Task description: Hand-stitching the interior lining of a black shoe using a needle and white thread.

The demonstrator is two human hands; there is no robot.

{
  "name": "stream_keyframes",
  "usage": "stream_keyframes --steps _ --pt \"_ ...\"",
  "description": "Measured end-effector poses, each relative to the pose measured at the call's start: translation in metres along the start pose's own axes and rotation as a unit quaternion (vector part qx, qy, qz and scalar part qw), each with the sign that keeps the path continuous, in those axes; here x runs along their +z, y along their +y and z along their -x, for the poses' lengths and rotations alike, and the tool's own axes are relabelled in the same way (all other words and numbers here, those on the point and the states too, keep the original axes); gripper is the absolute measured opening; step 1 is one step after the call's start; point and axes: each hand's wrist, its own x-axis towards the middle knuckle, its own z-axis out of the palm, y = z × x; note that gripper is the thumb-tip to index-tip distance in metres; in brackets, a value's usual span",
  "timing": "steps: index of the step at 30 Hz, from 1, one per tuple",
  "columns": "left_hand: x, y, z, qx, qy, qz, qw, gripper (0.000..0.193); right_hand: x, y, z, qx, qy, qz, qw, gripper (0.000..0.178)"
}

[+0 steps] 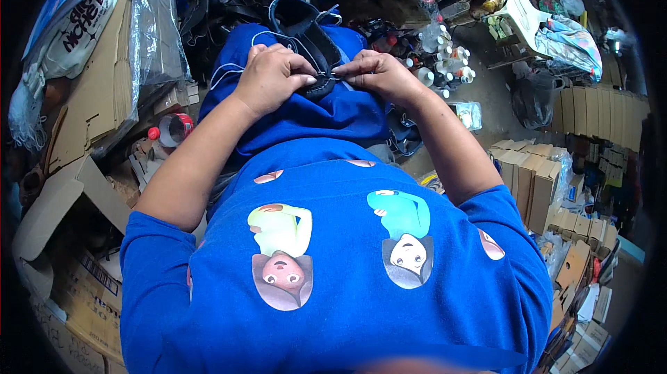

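Observation:
A black shoe (pixel 321 40) lies in my lap on blue cloth (pixel 299 117), its opening facing up and its toe end toward me. My left hand (pixel 276 77) is closed at the shoe's left side, thumb and forefinger pinching a pale cord (pixel 306 51) near the toe end. From the other side, my right hand (pixel 379 75) pinches the cord close to the shoe's edge, with fingertips touching or nearly touching it. A loop of the same cord hangs left of my left hand. Whether either hand holds a needle is too small to tell.
Flattened cardboard (pixel 87 96) and an open carton (pixel 59 200) crowd my left, near a clear bottle with a red cap (pixel 154 133). Several small white-capped bottles (pixel 451 65) stand at the right, before a white plastic chair (pixel 522 16). Stacked boxes (pixel 531 179) line the right side.

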Motion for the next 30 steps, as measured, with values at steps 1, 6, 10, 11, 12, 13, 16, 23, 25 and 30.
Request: stream_keyframes --steps 1,6,10,11,12,13,16,23,25,30 --pt "0.002 0.001 0.003 0.000 0.013 0.001 1.000 0.011 0.001 0.000 0.001 -0.002 0.007 0.015 1.000 0.028" --pt "0.007 -0.012 0.007 -0.003 0.039 -0.008 0.999 0.013 0.005 -0.012 0.007 -0.007 0.042 0.037 0.998 0.028" --pt "0.007 -0.004 0.002 -0.063 0.022 0.046 0.997 0.014 0.009 -0.005 0.001 0.077 0.026 -0.129 0.988 0.030" --pt "0.008 0.000 -0.002 -0.108 -0.002 0.083 0.991 0.014 0.010 -0.005 0.000 0.059 0.035 -0.115 0.991 0.028" --pt "0.009 0.002 -0.003 -0.108 -0.002 0.082 0.991 0.014 0.011 -0.007 -0.001 0.058 0.035 -0.115 0.991 0.028" --pt "0.011 0.004 -0.005 -0.135 -0.019 0.084 0.987 0.014 0.011 -0.010 -0.002 0.069 0.037 -0.116 0.990 0.024" --pt "0.011 0.010 -0.009 -0.162 -0.048 0.083 0.982 0.011 0.014 -0.009 -0.010 0.073 0.042 -0.101 0.991 0.014" --pt "-0.010 0.014 -0.016 0.032 -0.028 -0.085 0.995 0.009 -0.004 -0.009 -0.021 0.089 -0.003 -0.081 0.993 0.013" --pt "-0.023 0.011 -0.008 0.008 -0.047 -0.105 0.993 0.006 -0.010 -0.001 -0.015 0.077 0.016 -0.180 0.981 0.014" --pt "-0.018 0.015 -0.007 -0.013 -0.042 -0.077 0.996 0.009 -0.004 0.006 -0.001 0.022 0.059 -0.128 0.990 0.015"
